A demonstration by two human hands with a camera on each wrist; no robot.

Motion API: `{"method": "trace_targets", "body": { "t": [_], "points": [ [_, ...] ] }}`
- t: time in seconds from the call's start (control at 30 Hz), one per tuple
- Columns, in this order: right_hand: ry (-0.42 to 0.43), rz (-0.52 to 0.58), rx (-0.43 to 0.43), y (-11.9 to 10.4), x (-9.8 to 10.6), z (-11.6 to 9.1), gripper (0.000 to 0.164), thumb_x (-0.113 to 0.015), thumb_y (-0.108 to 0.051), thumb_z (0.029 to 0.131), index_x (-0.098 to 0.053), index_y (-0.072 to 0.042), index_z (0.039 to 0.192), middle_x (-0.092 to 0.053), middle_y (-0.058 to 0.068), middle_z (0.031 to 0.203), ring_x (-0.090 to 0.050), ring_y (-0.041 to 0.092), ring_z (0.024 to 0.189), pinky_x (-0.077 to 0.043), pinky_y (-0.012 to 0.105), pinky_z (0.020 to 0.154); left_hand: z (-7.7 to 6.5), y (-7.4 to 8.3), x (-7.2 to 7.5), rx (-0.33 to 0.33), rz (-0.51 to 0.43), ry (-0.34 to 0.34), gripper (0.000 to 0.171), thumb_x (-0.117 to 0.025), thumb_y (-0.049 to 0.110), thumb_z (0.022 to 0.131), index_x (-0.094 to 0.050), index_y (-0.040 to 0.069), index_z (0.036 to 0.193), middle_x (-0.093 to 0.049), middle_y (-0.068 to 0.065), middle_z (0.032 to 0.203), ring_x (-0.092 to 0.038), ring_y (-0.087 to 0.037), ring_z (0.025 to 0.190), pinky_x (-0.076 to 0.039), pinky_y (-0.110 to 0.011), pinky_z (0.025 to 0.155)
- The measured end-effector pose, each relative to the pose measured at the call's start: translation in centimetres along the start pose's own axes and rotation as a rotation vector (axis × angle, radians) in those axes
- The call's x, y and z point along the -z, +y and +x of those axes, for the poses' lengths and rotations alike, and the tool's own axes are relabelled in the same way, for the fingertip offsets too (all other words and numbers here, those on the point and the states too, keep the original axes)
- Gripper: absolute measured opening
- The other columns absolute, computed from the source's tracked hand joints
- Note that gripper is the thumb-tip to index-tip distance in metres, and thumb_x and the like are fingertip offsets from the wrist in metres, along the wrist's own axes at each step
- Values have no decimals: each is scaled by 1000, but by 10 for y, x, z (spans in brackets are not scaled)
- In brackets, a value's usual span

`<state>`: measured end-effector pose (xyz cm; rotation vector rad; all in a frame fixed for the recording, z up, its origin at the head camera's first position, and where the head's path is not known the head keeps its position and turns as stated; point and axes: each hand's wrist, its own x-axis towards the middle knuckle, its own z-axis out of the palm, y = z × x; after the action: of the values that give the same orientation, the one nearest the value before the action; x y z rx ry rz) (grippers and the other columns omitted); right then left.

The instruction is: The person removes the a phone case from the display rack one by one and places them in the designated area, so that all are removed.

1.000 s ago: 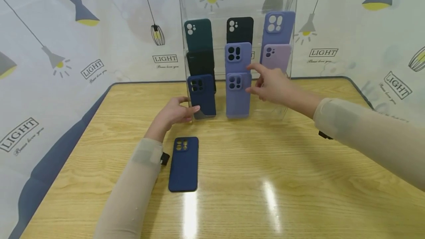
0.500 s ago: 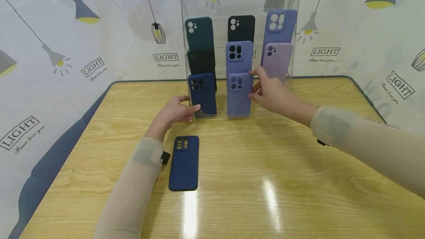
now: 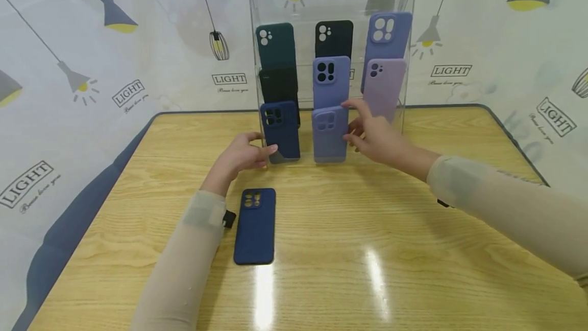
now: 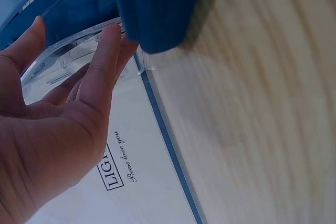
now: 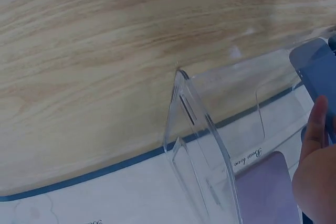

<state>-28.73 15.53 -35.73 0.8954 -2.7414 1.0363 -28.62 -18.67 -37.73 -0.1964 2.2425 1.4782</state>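
Observation:
A clear display stand [image 3: 333, 10] holds phone cases in stepped rows. My left hand [image 3: 243, 153] holds the stand's lower left side, its thumb over the front near a navy phone case [image 3: 285, 137] and its fingers outside. My right hand [image 3: 378, 137] is at the right edge of the lower middle purple phone case [image 3: 329, 142]. Its index fingertip lies at the top corner and its thumb lower on the edge, well apart. That case leans forward, its bottom in the front ledge. In the right wrist view one finger touches the purple case [image 5: 317, 72].
Another navy phone case [image 3: 254, 234] lies on the wooden table [image 3: 358, 208]. Above and beside the right hand stand an upper purple case [image 3: 332, 88], a lilac case [image 3: 383, 86] and a larger purple case [image 3: 392, 47]. Dark green [image 3: 277, 47] and black [image 3: 334, 40] cases stand behind.
My right hand has moved down from the upper middle case to the lower one. The lower purple case's top has tipped forward. My left hand keeps its place.

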Motion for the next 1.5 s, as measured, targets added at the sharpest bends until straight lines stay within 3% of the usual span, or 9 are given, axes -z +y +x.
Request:
{"method": "trace_targets", "body": {
  "t": [0.43,0.8,1.1,1.5],
  "points": [
    [38,46,1,6,-9,-2,81,-71,-1,101,-23,-21,163,-77,22,98,-77,36,81,-65,31,64,0,3,-1,-1,14,9,86,-72,34,104,-23,11,171,-46,-17,164,-64,-34,135,-59,-40,109],
    [54,40,33,9,-12,-2,79,-69,1,101,-24,-20,162,-76,21,95,-76,30,77,-63,34,65,-1,4,-2,-5,11,15,85,-73,33,104,-25,10,170,-47,-17,163,-64,-33,133,-59,-40,109],
    [72,44,56,9,-14,0,76,-70,2,100,-27,-19,160,-75,18,89,-73,28,74,-57,28,62,-3,3,-2,-6,5,15,85,-72,33,104,-25,10,170,-47,-17,163,-63,-34,136,-58,-40,110],
    [40,45,69,4,-9,4,77,-71,3,100,-30,-22,160,-74,17,88,-70,25,71,-59,32,63,-5,1,-1,-3,10,18,85,-72,34,104,-25,11,170,-49,-18,162,-64,-34,135,-58,-40,110]
  ]
}}
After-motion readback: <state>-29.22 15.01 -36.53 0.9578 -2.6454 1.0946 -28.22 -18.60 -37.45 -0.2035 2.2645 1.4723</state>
